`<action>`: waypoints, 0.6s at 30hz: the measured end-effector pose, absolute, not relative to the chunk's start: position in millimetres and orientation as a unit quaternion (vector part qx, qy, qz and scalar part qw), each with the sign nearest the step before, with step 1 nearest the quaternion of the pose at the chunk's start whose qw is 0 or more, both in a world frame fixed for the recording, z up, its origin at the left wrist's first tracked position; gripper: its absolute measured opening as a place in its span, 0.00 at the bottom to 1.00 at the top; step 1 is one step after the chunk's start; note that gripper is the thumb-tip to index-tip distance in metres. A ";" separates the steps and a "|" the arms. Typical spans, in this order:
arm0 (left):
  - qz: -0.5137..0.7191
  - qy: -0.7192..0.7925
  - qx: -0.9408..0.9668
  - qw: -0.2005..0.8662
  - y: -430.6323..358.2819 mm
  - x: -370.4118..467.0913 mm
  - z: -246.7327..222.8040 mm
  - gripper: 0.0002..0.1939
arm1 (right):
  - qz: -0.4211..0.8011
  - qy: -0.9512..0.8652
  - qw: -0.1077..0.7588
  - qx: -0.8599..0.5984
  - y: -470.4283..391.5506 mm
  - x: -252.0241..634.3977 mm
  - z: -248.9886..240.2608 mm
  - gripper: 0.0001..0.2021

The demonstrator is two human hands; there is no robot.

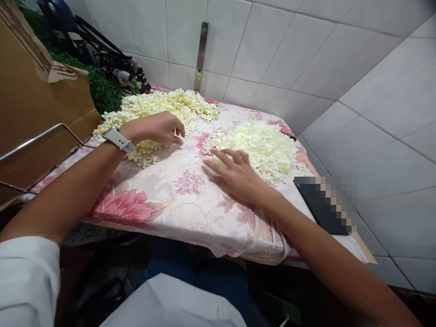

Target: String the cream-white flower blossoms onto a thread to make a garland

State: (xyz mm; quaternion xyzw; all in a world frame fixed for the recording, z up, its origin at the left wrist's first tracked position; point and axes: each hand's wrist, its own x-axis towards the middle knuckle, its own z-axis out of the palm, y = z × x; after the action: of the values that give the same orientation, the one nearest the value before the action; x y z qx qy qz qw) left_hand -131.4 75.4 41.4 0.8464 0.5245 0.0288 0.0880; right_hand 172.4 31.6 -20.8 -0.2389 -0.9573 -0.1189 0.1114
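Two heaps of small flowers lie on a table with a floral cloth (204, 213). The left heap (163, 102) is pale yellow; the right heap (262, 147) looks whiter. My left hand (158, 127), with a white watch (119, 138) on its wrist, is over the front right part of the left heap. Its fingers curl downward, and what they hold, if anything, is too small to tell. My right hand (231, 172) rests at the front left edge of the right heap, its fingers spread and no object visible in them.
A dark flat device (320, 209), partly pixelated, lies at the table's right edge. Cardboard (44, 104) and a metal wire frame (30, 143) stand at the left. Behind them are green artificial grass (105, 88) and a patterned bag (126, 75). Tiled walls close off the back and right.
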 end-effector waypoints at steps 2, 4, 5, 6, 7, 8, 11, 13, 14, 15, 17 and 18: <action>-0.016 0.541 0.832 0.126 73.0 -132.7 48.3 0.20 | -0.152 -0.935 0.124 -0.296 47.8 179.7 -22.7 0.21; -0.037 0.544 0.826 0.144 71.3 -133.1 52.2 0.21 | -0.166 -0.916 0.138 -0.339 60.7 186.5 -24.0 0.20; -0.042 0.543 0.826 0.145 70.9 -133.2 52.4 0.22 | -0.167 -0.909 0.146 -0.353 64.8 189.1 -23.9 0.20; -0.047 0.542 0.827 0.141 71.1 -133.3 51.5 0.21 | -0.160 -0.906 0.151 -0.360 66.9 191.0 -23.3 0.20; -0.052 0.539 0.830 0.136 71.7 -133.6 49.6 0.20 | -0.152 -0.904 0.159 -0.365 67.3 192.0 -22.1 0.22; -0.056 0.536 0.832 0.129 72.8 -134.0 47.1 0.18 | -0.142 -0.904 0.170 -0.366 66.2 192.2 -20.5 0.23; -0.031 0.519 0.844 0.133 76.9 -135.5 40.9 0.10 | -0.114 -0.897 0.234 -0.358 58.7 189.2 -14.8 0.28; 0.047 0.511 0.845 0.151 77.2 -133.5 40.6 0.09 | -0.099 -0.885 0.298 -0.343 53.9 186.2 -11.6 0.27; 0.099 0.505 0.841 0.168 75.8 -130.4 41.6 0.09 | -0.088 -0.878 0.330 -0.335 52.1 184.9 -10.4 0.25; 0.155 0.497 0.832 0.192 73.4 -125.5 42.7 0.10 | -0.071 -0.872 0.360 -0.325 50.7 183.6 -9.3 0.23; 0.273 0.472 0.798 0.259 64.9 -109.9 43.6 0.13 | -0.004 -0.867 0.400 -0.297 48.0 181.0 -7.9 0.17; 0.342 0.456 0.769 0.291 59.3 -99.7 42.5 0.14 | 0.045 -0.866 0.410 -0.282 46.4 179.3 -7.5 0.16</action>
State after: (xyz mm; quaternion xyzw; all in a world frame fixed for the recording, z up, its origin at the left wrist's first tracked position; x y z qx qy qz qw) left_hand -99.7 59.3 42.5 0.7687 0.4558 0.3420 0.2906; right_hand 179.3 46.4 -7.5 -0.2817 -0.8661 0.0452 0.4104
